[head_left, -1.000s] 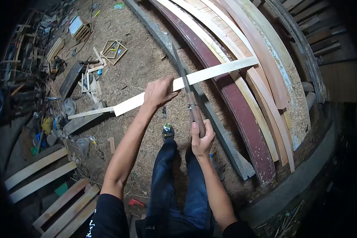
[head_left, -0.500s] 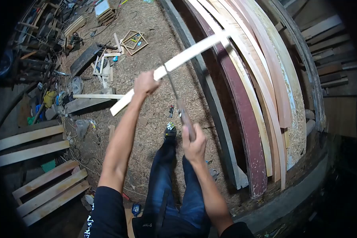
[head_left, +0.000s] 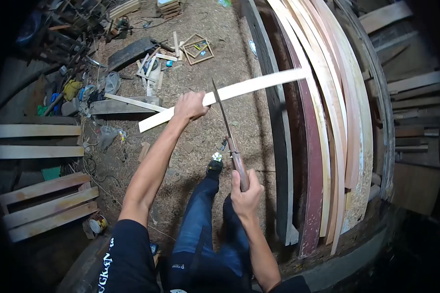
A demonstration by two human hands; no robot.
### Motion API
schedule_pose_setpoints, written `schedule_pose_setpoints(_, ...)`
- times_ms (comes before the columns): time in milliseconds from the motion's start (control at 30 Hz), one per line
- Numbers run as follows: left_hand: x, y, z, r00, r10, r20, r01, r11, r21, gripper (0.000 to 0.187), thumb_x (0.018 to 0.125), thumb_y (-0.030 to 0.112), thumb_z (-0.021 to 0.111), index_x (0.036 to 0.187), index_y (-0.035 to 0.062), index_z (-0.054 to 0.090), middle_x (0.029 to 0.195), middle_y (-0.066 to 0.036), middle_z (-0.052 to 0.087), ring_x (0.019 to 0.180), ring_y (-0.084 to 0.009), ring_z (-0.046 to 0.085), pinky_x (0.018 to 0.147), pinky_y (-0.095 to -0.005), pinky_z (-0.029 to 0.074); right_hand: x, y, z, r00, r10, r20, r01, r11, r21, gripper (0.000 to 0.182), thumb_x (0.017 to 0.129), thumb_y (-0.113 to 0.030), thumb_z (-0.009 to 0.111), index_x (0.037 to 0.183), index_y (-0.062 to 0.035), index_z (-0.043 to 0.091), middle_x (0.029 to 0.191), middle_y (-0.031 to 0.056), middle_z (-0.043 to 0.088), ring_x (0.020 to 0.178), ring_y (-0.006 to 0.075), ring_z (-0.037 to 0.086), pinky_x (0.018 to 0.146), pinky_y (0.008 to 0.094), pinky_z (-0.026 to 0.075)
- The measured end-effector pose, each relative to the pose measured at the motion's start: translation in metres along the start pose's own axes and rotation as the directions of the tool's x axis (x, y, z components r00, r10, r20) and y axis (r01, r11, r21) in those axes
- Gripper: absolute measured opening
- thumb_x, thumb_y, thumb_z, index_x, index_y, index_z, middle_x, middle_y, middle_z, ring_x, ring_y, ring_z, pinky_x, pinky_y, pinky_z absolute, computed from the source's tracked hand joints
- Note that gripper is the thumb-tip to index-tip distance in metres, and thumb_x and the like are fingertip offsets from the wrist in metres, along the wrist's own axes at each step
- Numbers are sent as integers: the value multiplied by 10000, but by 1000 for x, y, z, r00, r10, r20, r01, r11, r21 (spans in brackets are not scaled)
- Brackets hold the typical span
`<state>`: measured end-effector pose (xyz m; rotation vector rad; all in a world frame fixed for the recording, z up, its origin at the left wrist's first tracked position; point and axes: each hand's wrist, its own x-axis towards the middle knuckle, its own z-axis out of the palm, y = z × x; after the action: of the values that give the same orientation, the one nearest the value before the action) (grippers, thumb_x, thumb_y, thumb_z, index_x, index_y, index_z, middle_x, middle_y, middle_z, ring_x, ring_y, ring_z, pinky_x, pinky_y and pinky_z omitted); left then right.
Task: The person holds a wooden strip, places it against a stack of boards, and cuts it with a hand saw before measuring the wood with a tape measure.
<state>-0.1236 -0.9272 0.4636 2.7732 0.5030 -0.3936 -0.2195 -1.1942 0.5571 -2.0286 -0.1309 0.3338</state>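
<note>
My left hand (head_left: 190,106) is closed around a pale wooden strip (head_left: 254,84), which runs from lower left up to the stacked boards on the right. In my right hand (head_left: 247,194) is the brown handle of a hand saw (head_left: 222,112). The saw's narrow blade crosses the strip just right of my left hand, its tip showing past the far edge. How deep the blade sits in the wood cannot be made out. The strip's right end is over the edge of the stacked boards (head_left: 322,97).
A dark beam (head_left: 274,122) runs along the stack's left side. Behind lie a small wooden frame (head_left: 197,49), wood offcuts and a black block (head_left: 129,53). Pale planks (head_left: 49,200) lie at the left, near a small can (head_left: 98,224). Wood shavings cover the ground.
The view has turned, so the surroundings sit further right and the strip lies nearer level. Both hands keep their holds, and the saw still crosses the strip.
</note>
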Motion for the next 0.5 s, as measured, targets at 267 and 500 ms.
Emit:
schedule_pose_setpoints(267,-19,-51,-87,998,-25,-64,24,999,-21,323,684,234,666,944,46,634,831,-226,669,808,-377,664,746,-478,533,13,-92,23,992,-121,42,122,992,-21,351,897,-304,614,740,-16,489,533,184,525,485,320,597,461,411,409)
schedule_pose_setpoints(500,-46,-45,-119,986,66,-156,-83,991,-109,282,689,210,643,924,54,639,815,-228,668,821,-376,663,737,-477,534,10,-158,25,991,-129,-30,126,989,-71,353,906,-319,611,766,-5,531,549,175,522,504,272,581,474,399,409)
